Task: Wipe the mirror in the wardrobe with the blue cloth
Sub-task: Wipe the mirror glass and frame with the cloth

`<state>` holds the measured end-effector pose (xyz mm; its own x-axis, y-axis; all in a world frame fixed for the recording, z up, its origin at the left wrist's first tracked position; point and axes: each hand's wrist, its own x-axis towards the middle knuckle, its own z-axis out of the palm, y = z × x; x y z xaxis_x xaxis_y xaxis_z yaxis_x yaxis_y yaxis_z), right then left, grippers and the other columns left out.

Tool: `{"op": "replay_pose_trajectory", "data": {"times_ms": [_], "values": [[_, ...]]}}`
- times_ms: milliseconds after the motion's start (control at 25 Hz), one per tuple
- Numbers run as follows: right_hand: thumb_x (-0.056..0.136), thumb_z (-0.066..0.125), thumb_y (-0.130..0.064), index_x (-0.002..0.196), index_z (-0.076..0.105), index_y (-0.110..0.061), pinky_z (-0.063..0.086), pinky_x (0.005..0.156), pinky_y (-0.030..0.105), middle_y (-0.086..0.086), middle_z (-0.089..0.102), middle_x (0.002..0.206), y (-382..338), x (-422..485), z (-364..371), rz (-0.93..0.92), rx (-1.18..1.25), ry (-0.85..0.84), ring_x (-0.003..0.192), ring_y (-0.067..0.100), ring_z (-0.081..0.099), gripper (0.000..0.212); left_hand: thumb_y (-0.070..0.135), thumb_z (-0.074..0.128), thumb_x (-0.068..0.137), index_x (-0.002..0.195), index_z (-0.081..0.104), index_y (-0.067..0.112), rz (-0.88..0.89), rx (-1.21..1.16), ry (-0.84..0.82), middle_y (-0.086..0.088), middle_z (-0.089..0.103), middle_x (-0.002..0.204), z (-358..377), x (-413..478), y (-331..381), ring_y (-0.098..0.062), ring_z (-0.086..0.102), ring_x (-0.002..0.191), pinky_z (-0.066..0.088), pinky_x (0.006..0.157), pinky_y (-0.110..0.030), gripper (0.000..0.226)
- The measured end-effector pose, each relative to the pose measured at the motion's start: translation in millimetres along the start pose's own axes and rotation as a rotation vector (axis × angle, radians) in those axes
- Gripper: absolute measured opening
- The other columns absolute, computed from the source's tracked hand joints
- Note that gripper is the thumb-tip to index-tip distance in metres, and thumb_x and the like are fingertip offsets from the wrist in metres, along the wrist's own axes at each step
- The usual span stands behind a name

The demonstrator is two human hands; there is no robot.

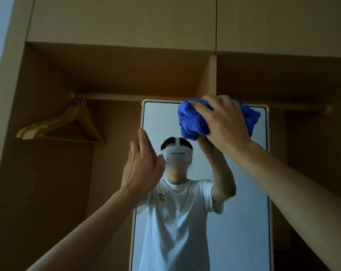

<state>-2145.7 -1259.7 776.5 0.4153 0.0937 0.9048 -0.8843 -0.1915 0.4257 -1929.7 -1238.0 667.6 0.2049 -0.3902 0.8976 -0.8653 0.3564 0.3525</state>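
closest to us are the two hands. the left hand (pixel 144 165) is up with its fingers straight and flat, holding nothing. its fingertips are right by the left edge of the mirror (pixel 244 192), but it is hard to tell if they touch the frame (pixel 141 118). the right hand (pixel 224 122) is higher up, and its fingers curl round the blue cloth (pixel 193 122), which is squashed into a ball. the cloth sits against the glass near the top of the mirror, a bit to the right.

this looks like the start of the wiping, up at the top. to do it well, i think the cloth should be pushed flat on the glass, not left in a tight ball, so more of it rubs. go side to side, from one edge to the other, then move down a little each time. reach into the top corners too. the left hand could hold the frame so the mirror does not wobble.

behind the mirror is the wardrobe (pixel 126 26). a rail (pixel 126 96) runs across it, and wooden hangers (pixel 68 124) hang on the left, well apart from the mirror.
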Motion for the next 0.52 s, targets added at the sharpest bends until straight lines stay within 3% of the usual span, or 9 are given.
{"op": "replay_pose_trajectory", "data": {"times_ms": [240, 520], "values": [[0.076, 0.077, -0.022, 0.137, 0.052, -0.025, 0.043, 0.088, 0.048, 0.004, 0.058, 0.129, -7, -5, 0, 0.024, 0.031, -0.021, 0.108, 0.035, 0.055, 0.066, 0.04, 0.057, 0.095, 0.161, -0.003, 0.02, -0.044, -0.044, 0.028, -0.012, 0.035, 0.142, 9, -18, -1, -0.033, 0.047, 0.123, 0.051, 0.087, -0.046, 0.091], [0.083, 0.069, -0.031, 0.139, 0.051, -0.026, 0.042, 0.09, 0.047, 0.001, 0.059, 0.129, -28, -36, -5, 0.02, 0.073, -0.069, 0.113, 0.032, 0.053, 0.058, 0.036, 0.061, 0.095, 0.161, -0.008, 0.023, -0.083, -0.083, 0.008, -0.012, 0.036, 0.135, 16, -55, -8, -0.031, 0.045, 0.118, 0.047, 0.091, -0.044, 0.096]]}}
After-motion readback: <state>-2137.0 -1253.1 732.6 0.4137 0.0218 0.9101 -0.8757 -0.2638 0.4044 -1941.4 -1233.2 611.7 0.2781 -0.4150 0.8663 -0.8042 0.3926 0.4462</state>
